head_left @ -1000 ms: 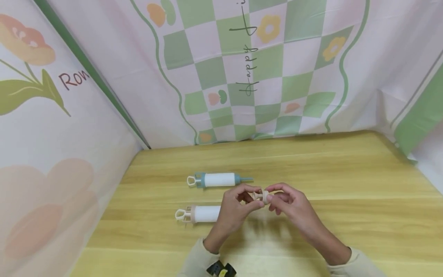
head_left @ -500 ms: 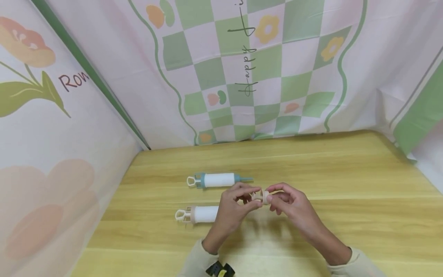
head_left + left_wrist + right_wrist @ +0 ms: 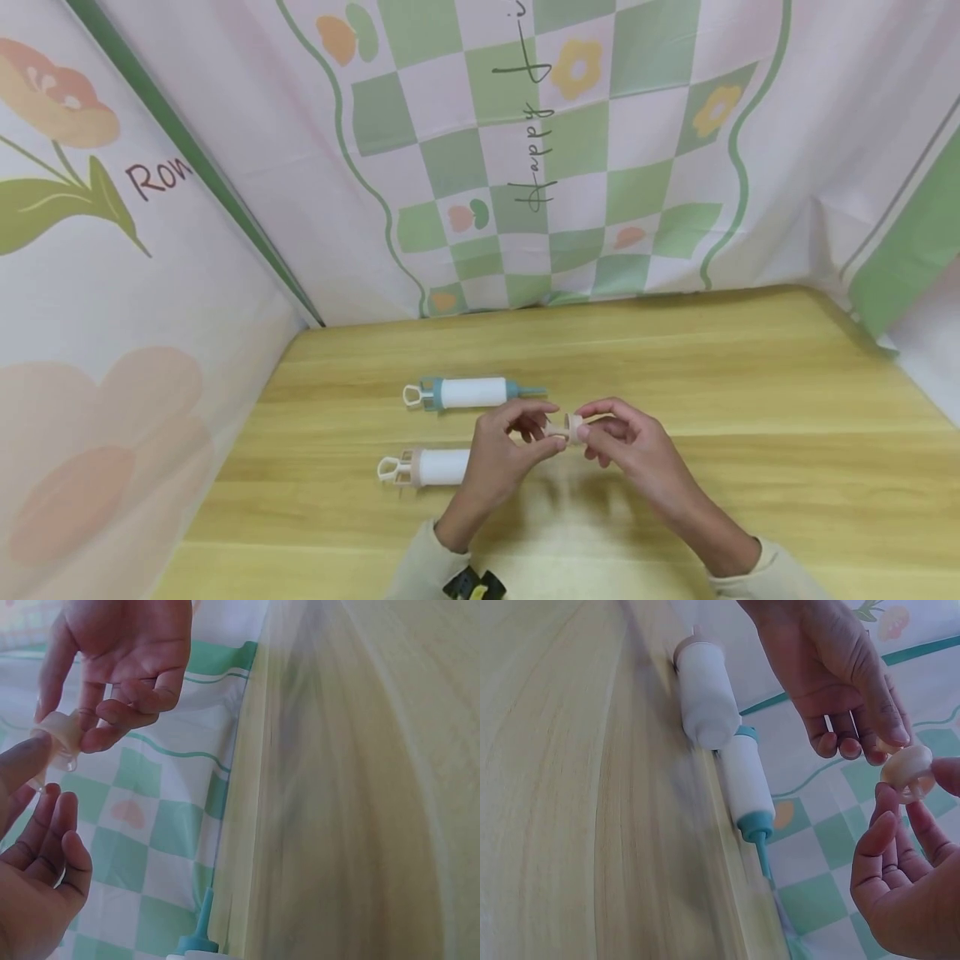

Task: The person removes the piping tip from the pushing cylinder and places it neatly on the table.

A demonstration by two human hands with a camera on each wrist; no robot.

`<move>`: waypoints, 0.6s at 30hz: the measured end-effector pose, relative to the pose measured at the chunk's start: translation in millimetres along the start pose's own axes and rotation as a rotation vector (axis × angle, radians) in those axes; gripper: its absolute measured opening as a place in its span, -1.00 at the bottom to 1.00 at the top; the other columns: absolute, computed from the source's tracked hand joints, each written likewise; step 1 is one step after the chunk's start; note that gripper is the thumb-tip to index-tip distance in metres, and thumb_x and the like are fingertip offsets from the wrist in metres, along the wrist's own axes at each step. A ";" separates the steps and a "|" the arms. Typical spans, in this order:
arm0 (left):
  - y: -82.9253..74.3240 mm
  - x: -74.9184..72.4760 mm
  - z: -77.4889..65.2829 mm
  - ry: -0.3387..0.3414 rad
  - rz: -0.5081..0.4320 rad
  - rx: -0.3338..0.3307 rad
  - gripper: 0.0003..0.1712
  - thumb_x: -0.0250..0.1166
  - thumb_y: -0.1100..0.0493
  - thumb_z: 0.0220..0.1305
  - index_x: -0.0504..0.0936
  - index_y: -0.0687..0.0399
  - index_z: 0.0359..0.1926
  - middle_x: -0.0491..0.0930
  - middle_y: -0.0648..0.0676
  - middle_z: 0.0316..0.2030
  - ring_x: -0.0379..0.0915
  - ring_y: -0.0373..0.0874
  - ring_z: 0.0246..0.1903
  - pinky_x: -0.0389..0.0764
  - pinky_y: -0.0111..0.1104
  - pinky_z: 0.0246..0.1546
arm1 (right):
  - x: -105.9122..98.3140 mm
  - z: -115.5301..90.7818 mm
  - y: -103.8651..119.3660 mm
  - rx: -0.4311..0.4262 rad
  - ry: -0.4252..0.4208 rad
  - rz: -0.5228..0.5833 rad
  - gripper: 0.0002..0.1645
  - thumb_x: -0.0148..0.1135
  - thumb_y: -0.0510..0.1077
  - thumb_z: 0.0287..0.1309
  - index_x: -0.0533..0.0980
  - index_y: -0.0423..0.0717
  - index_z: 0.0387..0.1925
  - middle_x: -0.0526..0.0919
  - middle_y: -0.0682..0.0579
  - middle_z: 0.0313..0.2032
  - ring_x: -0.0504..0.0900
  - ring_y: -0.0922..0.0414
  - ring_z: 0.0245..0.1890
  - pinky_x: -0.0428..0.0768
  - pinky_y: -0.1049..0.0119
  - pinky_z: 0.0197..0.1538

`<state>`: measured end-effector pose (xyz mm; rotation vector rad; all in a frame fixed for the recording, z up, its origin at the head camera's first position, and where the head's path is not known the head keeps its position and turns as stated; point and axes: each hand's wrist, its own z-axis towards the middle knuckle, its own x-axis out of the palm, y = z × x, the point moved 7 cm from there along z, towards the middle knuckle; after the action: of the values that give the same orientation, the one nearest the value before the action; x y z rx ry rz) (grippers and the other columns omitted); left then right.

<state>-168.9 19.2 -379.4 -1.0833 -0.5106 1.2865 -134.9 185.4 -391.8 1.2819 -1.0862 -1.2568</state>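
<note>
Both hands meet above the wooden table around a small beige cap-like piece [image 3: 575,428] with a wider ring and a narrower part. My right hand [image 3: 637,446] pinches the ring between thumb and fingers. On the other side, my left hand [image 3: 501,450] has its thumb and index finger curled at the narrower part. In the right wrist view the piece [image 3: 907,766] looks round and pale. Left of the hands lies a white tube with beige fittings [image 3: 441,467], its right end hidden behind the left hand in the head view.
A similar white tube with teal fittings [image 3: 474,392] and a thin teal nozzle lies farther back on the table [image 3: 675,350]. Patterned cloth [image 3: 555,192] hangs behind the table and on the left. A black and yellow device [image 3: 475,583] is at the left sleeve.
My left hand has shifted slightly left, its index finger drawing back from the ring. The right hand keeps its pinch on the piece in nearly the same place.
</note>
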 end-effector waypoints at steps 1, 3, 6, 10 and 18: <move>-0.5 0.1 0.5 -0.002 0.008 -0.007 -0.68 0.54 0.31 0.07 0.71 0.15 -0.11 0.62 0.10 -0.36 0.52 -0.24 -0.41 0.58 -0.41 -0.35 | -0.5 0.0 0.2 -0.006 0.000 0.000 -0.60 0.27 -0.12 0.35 0.48 -0.29 0.08 0.68 -0.20 -0.26 0.61 0.04 -0.33 0.58 0.26 -0.24; -0.7 0.3 1.5 -0.005 0.023 -0.010 -0.70 0.54 0.35 0.04 0.69 0.18 -0.16 0.62 0.16 -0.36 0.52 -0.22 -0.43 0.59 -0.39 -0.35 | -1.4 -0.2 0.7 -0.017 0.003 0.002 -0.60 0.27 -0.13 0.34 0.47 -0.31 0.08 0.67 -0.24 -0.23 0.62 0.05 -0.32 0.59 0.26 -0.24; -1.4 1.0 2.9 -0.008 0.042 -0.005 -0.69 0.54 0.43 -0.02 0.66 0.25 -0.23 0.62 0.24 -0.37 0.52 -0.20 -0.44 0.62 -0.34 -0.36 | -3.4 -0.2 1.6 -0.033 0.007 0.003 -0.59 0.27 -0.16 0.34 0.46 -0.33 0.10 0.66 -0.22 -0.21 0.63 0.05 -0.31 0.60 0.28 -0.26; -2.3 1.1 3.4 -0.018 0.060 0.019 -0.68 0.56 0.44 -0.07 0.65 0.29 -0.25 0.65 0.23 -0.37 0.52 -0.18 -0.46 0.65 -0.29 -0.37 | -6.4 -0.5 3.2 -0.053 0.007 0.006 -0.57 0.27 -0.18 0.33 0.44 -0.34 0.12 0.64 -0.21 -0.15 0.63 0.03 -0.29 0.62 0.27 -0.26; -3.9 0.7 4.9 -0.012 0.086 0.044 -0.68 0.59 0.35 -0.06 0.66 0.23 -0.26 0.67 0.17 -0.36 0.52 -0.22 -0.46 0.66 -0.29 -0.37 | -11.2 -1.0 3.1 -0.058 -0.002 0.000 -0.57 0.28 -0.21 0.31 0.43 -0.34 0.12 0.62 -0.22 -0.11 0.64 -0.03 -0.28 0.62 0.25 -0.26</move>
<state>-170.8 21.9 -374.0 -1.0711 -0.4471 1.3747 -134.4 196.3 -387.6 1.2378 -1.0438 -1.2809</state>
